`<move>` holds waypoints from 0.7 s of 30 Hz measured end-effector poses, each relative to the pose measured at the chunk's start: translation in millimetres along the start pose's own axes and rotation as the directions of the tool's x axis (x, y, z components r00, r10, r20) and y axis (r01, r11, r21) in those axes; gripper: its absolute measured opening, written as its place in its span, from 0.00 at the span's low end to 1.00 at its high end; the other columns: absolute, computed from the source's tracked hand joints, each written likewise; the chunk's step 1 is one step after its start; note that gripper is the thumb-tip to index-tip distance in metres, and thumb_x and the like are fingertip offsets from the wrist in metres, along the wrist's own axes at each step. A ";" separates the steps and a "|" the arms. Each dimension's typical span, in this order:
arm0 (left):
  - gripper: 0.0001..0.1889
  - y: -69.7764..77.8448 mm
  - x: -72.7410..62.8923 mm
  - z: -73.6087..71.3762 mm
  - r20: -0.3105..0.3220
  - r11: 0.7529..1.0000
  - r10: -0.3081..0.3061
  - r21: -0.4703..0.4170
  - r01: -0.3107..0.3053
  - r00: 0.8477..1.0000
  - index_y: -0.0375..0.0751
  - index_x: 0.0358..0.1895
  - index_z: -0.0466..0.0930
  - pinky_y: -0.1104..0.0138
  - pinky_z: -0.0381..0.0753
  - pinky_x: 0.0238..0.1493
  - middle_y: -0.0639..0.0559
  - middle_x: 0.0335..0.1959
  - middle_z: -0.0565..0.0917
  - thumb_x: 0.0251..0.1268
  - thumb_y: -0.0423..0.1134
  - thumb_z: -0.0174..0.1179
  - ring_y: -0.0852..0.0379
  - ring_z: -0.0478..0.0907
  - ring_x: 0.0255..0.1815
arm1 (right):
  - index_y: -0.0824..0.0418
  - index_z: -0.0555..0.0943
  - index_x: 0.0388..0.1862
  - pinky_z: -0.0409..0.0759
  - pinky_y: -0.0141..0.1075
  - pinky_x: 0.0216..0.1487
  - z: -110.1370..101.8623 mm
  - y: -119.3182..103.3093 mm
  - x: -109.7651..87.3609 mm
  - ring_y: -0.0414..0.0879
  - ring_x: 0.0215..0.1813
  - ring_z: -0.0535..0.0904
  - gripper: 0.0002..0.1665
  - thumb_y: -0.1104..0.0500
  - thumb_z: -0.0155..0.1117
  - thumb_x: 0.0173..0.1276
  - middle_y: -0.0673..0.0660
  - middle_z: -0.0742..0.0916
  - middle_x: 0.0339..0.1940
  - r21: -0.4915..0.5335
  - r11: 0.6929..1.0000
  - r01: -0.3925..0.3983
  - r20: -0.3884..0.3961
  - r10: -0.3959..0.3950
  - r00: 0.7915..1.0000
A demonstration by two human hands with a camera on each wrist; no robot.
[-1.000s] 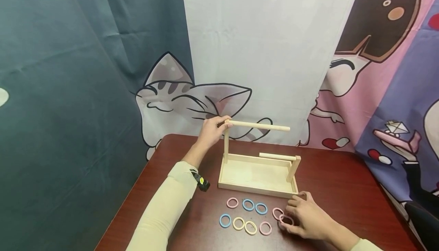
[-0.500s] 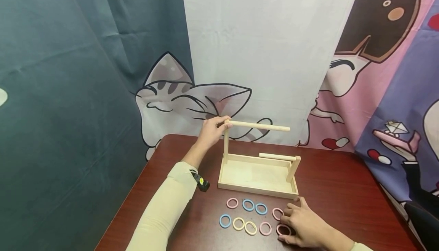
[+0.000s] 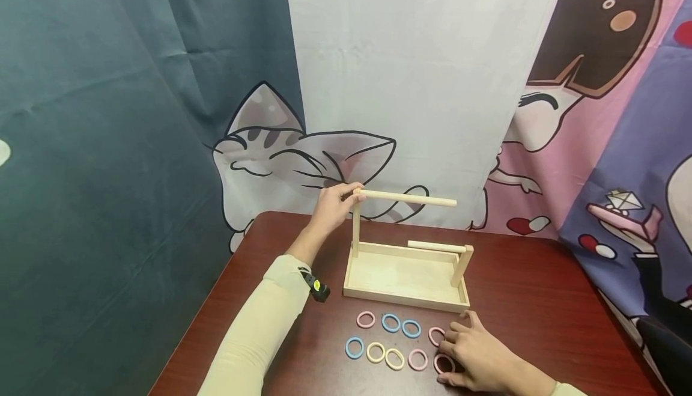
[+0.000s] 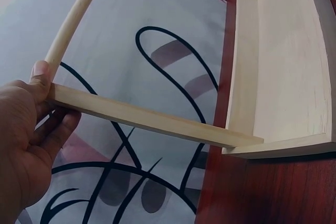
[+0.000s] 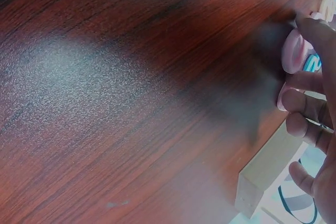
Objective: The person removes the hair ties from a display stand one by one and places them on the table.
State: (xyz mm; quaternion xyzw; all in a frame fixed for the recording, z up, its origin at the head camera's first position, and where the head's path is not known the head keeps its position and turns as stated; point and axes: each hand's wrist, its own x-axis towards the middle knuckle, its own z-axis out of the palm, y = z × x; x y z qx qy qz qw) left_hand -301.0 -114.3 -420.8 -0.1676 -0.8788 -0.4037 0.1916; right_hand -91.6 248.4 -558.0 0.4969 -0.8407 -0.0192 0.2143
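Note:
A pale wooden stand [image 3: 405,301] has a shallow tray base, a tall left post and a short right post, each carrying a horizontal dowel. My left hand [image 3: 336,204] grips the top corner of the tall post [image 4: 142,116], where the upper dowel [image 4: 71,24] joins it. Low on the right, my right hand [image 3: 480,354] has its thumb and forefinger at opposite edges of a pink ring [image 3: 435,365] lying on the table. In the right wrist view, this ring [image 5: 292,53] sits between those fingertips. Another pink ring [image 3: 432,336] lies just behind it, partly covered by the fingers.
In front of the tray lie blue rings [image 3: 354,356], yellow rings [image 3: 394,367] and further pink rings [image 3: 418,367] in two loose rows. The short post [image 3: 462,267] rises near my right hand. A printed curtain [image 3: 432,83] hangs behind the dark red table [image 3: 540,300].
The pink ring at my right hand, earlier overlapping its neighbour, has come nearer the front and slightly left, and now lies flat in the front row. My left hand has stayed on the post.

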 end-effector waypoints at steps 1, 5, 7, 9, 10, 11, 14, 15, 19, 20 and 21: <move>0.17 0.0 -0.5 -0.2 0.001 1.000 -0.006 -0.004 0.006 1.000 0.57 0.58 0.93 0.58 0.84 0.47 0.53 0.47 0.95 0.71 0.54 0.73 0.53 0.87 0.43 | 0.41 0.80 0.29 0.69 0.58 0.49 0.0 -0.3 0.1 0.33 0.35 0.63 0.28 0.24 0.82 0.56 0.34 0.72 0.25 -0.002 1.000 0.001 -0.001 -0.001 1.000; 0.17 -0.2 -1.8 -0.7 0.002 0.999 -0.027 -0.023 0.027 1.000 0.57 0.58 0.93 0.61 0.82 0.44 0.52 0.47 0.95 0.72 0.54 0.72 0.53 0.84 0.41 | 0.42 0.80 0.30 0.69 0.56 0.48 -1.8 -1.4 2.3 0.34 0.34 0.63 0.29 0.23 0.81 0.56 0.34 0.72 0.25 -0.010 1.000 0.006 -0.015 -0.007 1.000; 0.17 -1.0 -2.5 -0.7 0.001 0.999 -0.033 -0.027 0.033 0.999 0.57 0.59 0.93 0.62 0.81 0.43 0.53 0.47 0.95 0.72 0.55 0.72 0.54 0.83 0.40 | 0.42 0.81 0.30 0.69 0.55 0.48 -4.4 -1.8 4.2 0.33 0.34 0.64 0.29 0.23 0.81 0.57 0.34 0.72 0.25 -0.008 1.000 0.005 -0.028 -0.005 1.000; 0.18 -2.0 -3.4 -0.9 0.003 0.999 -0.033 -0.028 0.033 0.999 0.57 0.60 0.92 0.63 0.80 0.43 0.53 0.47 0.94 0.72 0.55 0.71 0.55 0.83 0.40 | 0.42 0.82 0.31 0.69 0.54 0.49 -8.3 -1.3 6.8 0.33 0.34 0.66 0.27 0.24 0.81 0.58 0.34 0.73 0.26 -0.001 1.000 -0.009 -0.043 0.009 0.999; 0.18 -2.8 -4.0 -1.1 0.007 0.999 -0.030 -0.030 0.031 1.000 0.57 0.61 0.92 0.62 0.80 0.43 0.53 0.47 0.94 0.73 0.55 0.70 0.55 0.83 0.40 | 0.42 0.82 0.32 0.69 0.53 0.50 -10.5 0.0 7.9 0.33 0.35 0.68 0.27 0.25 0.81 0.58 0.34 0.73 0.26 0.004 1.000 -0.021 -0.052 0.021 0.998; 0.19 -3.7 -5.0 -1.3 0.012 0.999 -0.025 -0.026 0.025 1.000 0.56 0.63 0.91 0.61 0.80 0.43 0.52 0.47 0.94 0.74 0.55 0.69 0.55 0.83 0.40 | 0.43 0.84 0.33 0.70 0.53 0.50 -13.3 2.1 9.0 0.33 0.35 0.70 0.26 0.26 0.81 0.59 0.35 0.75 0.28 0.007 0.999 -0.036 -0.062 0.036 0.997; 0.24 -7.5 -10.8 -3.7 0.044 1.000 -0.003 -0.009 0.004 0.999 0.58 0.73 0.85 0.56 0.83 0.48 0.50 0.50 0.92 0.79 0.56 0.65 0.50 0.84 0.43 | 0.45 0.87 0.38 0.73 0.51 0.52 -23.3 11.1 10.9 0.36 0.40 0.78 0.25 0.29 0.82 0.60 0.38 0.80 0.33 0.013 0.993 -0.117 -0.082 0.118 0.990; 0.26 -9.2 -13.8 -5.1 0.057 1.000 0.003 0.001 -0.003 0.998 0.58 0.77 0.81 0.53 0.84 0.53 0.49 0.54 0.91 0.81 0.56 0.63 0.49 0.85 0.48 | 0.47 0.89 0.41 0.74 0.52 0.53 -26.9 15.2 10.9 0.38 0.43 0.80 0.27 0.29 0.82 0.60 0.40 0.82 0.36 0.012 0.988 -0.156 -0.088 0.156 0.984; 0.33 -19.1 -31.7 -14.5 0.099 0.999 -0.007 0.049 0.002 0.995 0.59 0.87 0.66 0.42 0.77 0.76 0.46 0.73 0.82 0.86 0.59 0.56 0.41 0.80 0.73 | 0.53 0.91 0.58 0.75 0.59 0.58 -42.8 33.4 8.9 0.49 0.58 0.85 0.36 0.32 0.82 0.61 0.52 0.90 0.54 0.029 0.936 -0.350 -0.098 0.351 0.931; 0.34 -21.9 -37.4 -17.4 0.108 0.998 -0.018 0.064 0.011 0.994 0.58 0.88 0.64 0.39 0.73 0.80 0.46 0.78 0.78 0.87 0.61 0.54 0.39 0.75 0.79 | 0.54 0.90 0.63 0.74 0.63 0.59 -47.2 37.8 8.1 0.53 0.62 0.85 0.39 0.32 0.82 0.60 0.55 0.90 0.58 0.037 0.915 -0.401 -0.100 0.403 0.910; 0.35 -24.1 -43.6 -20.8 0.119 0.997 -0.033 0.077 0.024 0.992 0.59 0.88 0.63 0.36 0.69 0.82 0.45 0.82 0.74 0.87 0.63 0.53 0.37 0.70 0.83 | 0.54 0.88 0.67 0.73 0.66 0.60 -51.4 42.0 7.0 0.56 0.66 0.84 0.42 0.32 0.82 0.60 0.57 0.89 0.63 0.047 0.890 -0.453 -0.100 0.455 0.885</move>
